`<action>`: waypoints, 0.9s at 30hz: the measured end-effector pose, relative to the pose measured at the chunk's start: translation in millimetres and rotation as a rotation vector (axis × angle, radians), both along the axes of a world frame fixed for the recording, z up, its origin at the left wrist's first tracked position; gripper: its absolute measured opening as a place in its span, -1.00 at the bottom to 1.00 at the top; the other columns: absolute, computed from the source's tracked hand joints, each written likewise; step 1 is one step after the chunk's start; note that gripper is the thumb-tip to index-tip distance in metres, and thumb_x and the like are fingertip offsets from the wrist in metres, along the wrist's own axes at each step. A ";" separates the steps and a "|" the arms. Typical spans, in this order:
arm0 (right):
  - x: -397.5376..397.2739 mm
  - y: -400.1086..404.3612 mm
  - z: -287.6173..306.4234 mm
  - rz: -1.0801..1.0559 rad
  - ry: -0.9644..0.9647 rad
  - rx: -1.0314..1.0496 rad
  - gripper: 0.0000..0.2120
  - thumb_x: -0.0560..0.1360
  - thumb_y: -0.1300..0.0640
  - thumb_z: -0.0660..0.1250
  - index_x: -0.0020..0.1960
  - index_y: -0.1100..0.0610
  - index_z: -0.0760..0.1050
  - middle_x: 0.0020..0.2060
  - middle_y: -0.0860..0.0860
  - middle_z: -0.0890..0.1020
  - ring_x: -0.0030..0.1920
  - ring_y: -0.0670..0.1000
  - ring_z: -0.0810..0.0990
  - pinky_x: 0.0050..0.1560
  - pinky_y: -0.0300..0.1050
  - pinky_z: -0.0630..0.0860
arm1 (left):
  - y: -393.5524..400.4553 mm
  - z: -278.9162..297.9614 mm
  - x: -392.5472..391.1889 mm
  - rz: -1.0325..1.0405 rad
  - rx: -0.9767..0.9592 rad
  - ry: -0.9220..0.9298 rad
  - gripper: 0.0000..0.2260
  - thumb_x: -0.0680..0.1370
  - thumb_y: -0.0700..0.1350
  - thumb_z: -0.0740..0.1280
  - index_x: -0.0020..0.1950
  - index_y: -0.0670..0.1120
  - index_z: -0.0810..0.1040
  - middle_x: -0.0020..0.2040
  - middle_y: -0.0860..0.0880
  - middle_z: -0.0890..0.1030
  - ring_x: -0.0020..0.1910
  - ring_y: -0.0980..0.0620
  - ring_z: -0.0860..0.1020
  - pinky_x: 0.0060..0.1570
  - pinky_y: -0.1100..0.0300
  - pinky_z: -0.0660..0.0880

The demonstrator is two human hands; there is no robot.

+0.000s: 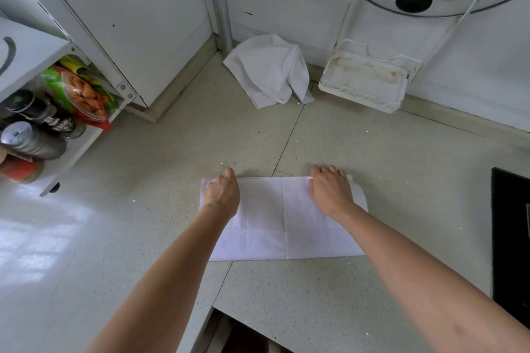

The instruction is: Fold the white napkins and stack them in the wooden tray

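Napkin (284, 218) flat on counter (344, 295); L hand (222, 193), R hand (329, 189) fingers curled, pinching far edge.

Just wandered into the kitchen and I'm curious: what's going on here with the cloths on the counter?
A person is folding a white napkin laid flat on the counter. The left hand and the right hand both grip its far edge, one near each corner. A second napkin lies crumpled in the back corner, not yet folded. No wooden tray is in sight, so nothing is stacked yet as far as the picture shows.
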State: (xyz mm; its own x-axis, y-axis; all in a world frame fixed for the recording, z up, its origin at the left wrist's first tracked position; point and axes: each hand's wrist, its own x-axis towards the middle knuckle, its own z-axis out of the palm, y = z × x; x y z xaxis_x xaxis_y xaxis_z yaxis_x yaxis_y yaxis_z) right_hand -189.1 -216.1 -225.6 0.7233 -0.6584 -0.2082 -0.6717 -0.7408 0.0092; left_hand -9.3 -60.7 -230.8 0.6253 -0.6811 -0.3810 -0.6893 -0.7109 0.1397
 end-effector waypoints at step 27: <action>-19.2 95.5 -10.4 0.084 -0.261 0.075 -0.48 0.64 -0.05 -0.11 0.51 0.16 0.19 0.51 0.11 0.19 0.52 0.13 0.12 0.48 0.10 0.01 | -6.0 11.2 -1.9 0.062 0.021 0.009 -0.78 0.61 -0.28 0.08 0.26 -0.23 0.30 0.10 -0.22 0.53 -0.07 -0.18 0.52 -0.17 0.06 0.33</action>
State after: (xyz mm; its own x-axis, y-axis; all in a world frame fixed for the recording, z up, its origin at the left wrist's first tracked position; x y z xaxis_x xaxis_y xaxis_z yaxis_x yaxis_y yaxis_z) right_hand -208.4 -120.6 -236.1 0.8100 -0.5840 -0.0532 -0.5806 -0.7859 -0.2130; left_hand -11.2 -66.8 -219.5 0.6623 -0.6329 -0.4009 -0.6427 -0.7550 0.1303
